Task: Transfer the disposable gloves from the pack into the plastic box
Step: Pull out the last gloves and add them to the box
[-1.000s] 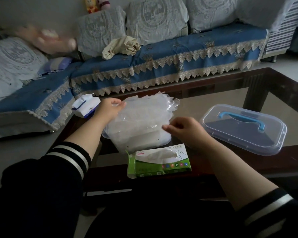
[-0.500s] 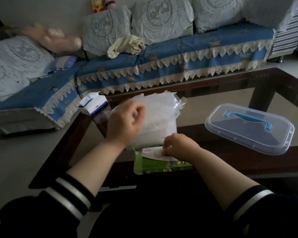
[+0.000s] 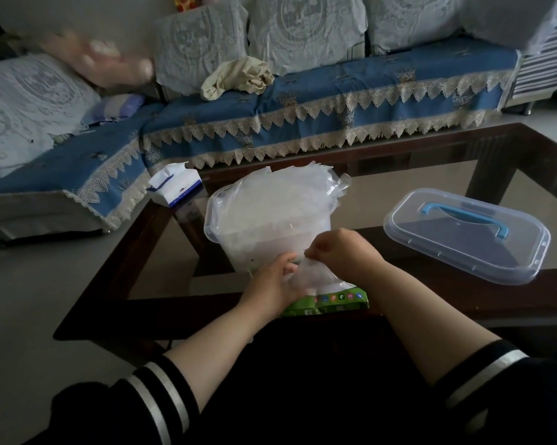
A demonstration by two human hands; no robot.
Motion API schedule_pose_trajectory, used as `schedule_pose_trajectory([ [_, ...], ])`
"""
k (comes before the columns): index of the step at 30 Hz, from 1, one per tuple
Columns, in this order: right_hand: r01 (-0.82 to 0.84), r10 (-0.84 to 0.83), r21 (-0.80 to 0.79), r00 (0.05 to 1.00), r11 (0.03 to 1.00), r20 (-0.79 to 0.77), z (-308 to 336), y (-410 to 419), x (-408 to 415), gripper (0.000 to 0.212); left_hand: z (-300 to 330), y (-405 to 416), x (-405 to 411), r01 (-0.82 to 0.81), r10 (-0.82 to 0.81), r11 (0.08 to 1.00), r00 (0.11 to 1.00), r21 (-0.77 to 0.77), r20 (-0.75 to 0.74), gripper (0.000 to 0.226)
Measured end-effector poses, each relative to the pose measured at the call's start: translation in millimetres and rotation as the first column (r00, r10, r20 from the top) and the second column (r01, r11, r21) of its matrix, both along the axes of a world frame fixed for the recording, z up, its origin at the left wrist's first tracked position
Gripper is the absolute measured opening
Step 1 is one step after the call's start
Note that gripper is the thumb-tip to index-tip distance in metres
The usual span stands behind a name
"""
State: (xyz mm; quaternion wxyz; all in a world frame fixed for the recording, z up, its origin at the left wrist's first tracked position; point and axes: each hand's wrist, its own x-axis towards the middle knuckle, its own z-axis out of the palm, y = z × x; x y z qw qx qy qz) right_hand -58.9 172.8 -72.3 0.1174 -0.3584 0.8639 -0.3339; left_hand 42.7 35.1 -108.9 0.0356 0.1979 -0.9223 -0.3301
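A clear plastic box (image 3: 225, 229) stands on the glass coffee table, piled high with thin translucent gloves (image 3: 277, 200) that stick out above its rim. In front of it, at the table's near edge, lies the green glove pack (image 3: 335, 301), partly hidden by my hands. A translucent glove (image 3: 312, 276) rises out of the pack. My left hand (image 3: 275, 284) holds the glove from the left, fingers curled on it. My right hand (image 3: 341, 248) pinches its top edge just above the pack.
The box's clear lid (image 3: 466, 236) with a blue handle lies flat to the right on the table (image 3: 463, 175). A white and blue tissue pack (image 3: 176, 186) sits at the table's far left corner. A blue-covered sofa (image 3: 302, 101) runs behind the table.
My left hand came down from the gloves in the box to the pack. My right hand, which reached the pack first, has lifted a glove partly out of it.
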Motion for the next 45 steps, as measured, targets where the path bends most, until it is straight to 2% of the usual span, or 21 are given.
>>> schedule_pose_trajectory([
  [3, 0.056, -0.055, -0.241, 0.998, 0.969, 0.01, 12, 3, 2, 0.018, 0, 2, -2, -0.008, 0.008, 1.0, 1.0, -0.005, 0.01, 0.066],
  [6, 0.175, 0.031, -0.636, 0.954, 0.752, 0.299, 30, 11, 7, 0.017, 1, 2, 1, 0.007, -0.004, 0.998, 0.999, -0.069, 0.04, 0.061],
  [7, 0.235, 0.07, -0.695, 0.922, 0.68, 0.38, 33, 15, 8, 0.017, 3, 1, 4, 0.014, -0.011, 0.997, 0.999, -0.072, 0.045, 0.058],
  [9, 0.314, 0.094, -0.716, 0.879, 0.624, 0.467, 36, 21, 5, 0.015, 3, -2, 7, 0.019, -0.018, 0.999, 1.0, -0.043, 0.011, 0.044],
  [11, 0.337, 0.129, -0.725, 0.854, 0.6, 0.504, 35, 26, 2, 0.014, 8, -6, 10, 0.005, 0.01, 0.994, 0.99, 0.111, -0.138, 0.031],
  [12, 0.332, 0.145, -0.729, 0.85, 0.598, 0.506, 35, 27, 1, 0.015, 14, -4, 12, 0.014, 0.05, 0.963, 0.972, 0.27, -0.229, 0.031],
  [14, 0.315, 0.151, -0.727, 0.855, 0.61, 0.497, 37, 29, 2, 0.017, 40, 9, 17, 0.103, 0.135, 0.763, 0.94, 0.638, -0.313, 0.027],
  [15, 0.311, 0.15, -0.727, 0.858, 0.612, 0.492, 38, 29, 3, 0.018, 55, 16, 18, 0.164, 0.133, 0.639, 0.939, 0.752, -0.318, 0.03],
  [16, 0.31, 0.152, -0.729, 0.858, 0.61, 0.491, 40, 29, 4, 0.019, 69, 21, 18, 0.198, 0.112, 0.558, 0.944, 0.806, -0.31, 0.048],
  [17, 0.31, 0.154, -0.731, 0.857, 0.607, 0.492, 41, 28, 6, 0.019, 82, 25, 16, 0.204, 0.089, 0.55, 0.95, 0.81, -0.3, 0.066],
  [18, 0.313, 0.145, -0.732, 0.86, 0.605, 0.488, 42, 27, 6, 0.02, 92, 28, 12, 0.205, 0.067, 0.598, 0.951, 0.775, -0.303, 0.078],
  [20, 0.33, 0.102, -0.73, 0.873, 0.598, 0.478, 43, 26, 5, 0.023, 108, 35, 2, 0.137, 0.054, 0.797, 0.954, 0.589, -0.296, 0.088],
  [21, 0.343, 0.082, -0.73, 0.875, 0.591, 0.478, 43, 25, 6, 0.024, 112, 37, -3, 0.088, 0.05, 0.89, 0.957, 0.448, -0.287, 0.084],
  [23, 0.375, 0.052, -0.733, 0.872, 0.568, 0.487, 43, 27, 4, 0.024, 118, 41, -16, 0.017, 0.053, 0.978, 0.944, 0.209, -0.326, 0.066],
  [26, 0.414, 0.026, -0.736, 0.863, 0.536, 0.505, 43, 30, 1, 0.026, 125, 42, -30, 0.011, 0.044, 0.992, 0.912, 0.129, -0.408, 0.041],
  [30, 0.406, -0.003, -0.713, 0.87, 0.571, 0.493, 43, 38, -5, 0.033, 137, 33, -50, 0.049, -0.021, 0.997, 0.902, 0.055, -0.431, 0.019],
  [32, 0.428, -0.031, -0.687, 0.86, 0.587, 0.509, 41, 41, -10, 0.036, 144, 23, -61, 0.102, -0.093, 0.995, 0.907, 0.0, -0.411, 0.02],
  [34, 0.49, -0.093, -0.643, 0.831, 0.588, 0.548, 36, 45, -18, 0.039, 154, 14, -69, 0.129, -0.108, 0.991, 0.919, 0.029, -0.379, 0.029],
  [39, 0.634, -0.117, -0.575, 0.718, 0.517, 0.687, 22, 49, -30, 0.045, 166, -10, -88, 0.043, 0.009, 0.991, 0.921, 0.124, -0.389, 0.035],
  [43, 0.544, -0.136, -0.527, 0.769, 0.653, 0.625, 20, 43, -26, 0.039, 151, -36, -94, -0.105, 0.126, 0.991, 0.925, 0.078, -0.36, 0.03],
  [45, 0.438, -0.101, -0.505, 0.821, 0.744, 0.563, 21, 39, -23, 0.027, 141, -49, -92, -0.147, 0.161, 0.987, 0.932, 0.068, -0.325, 0.03],
])
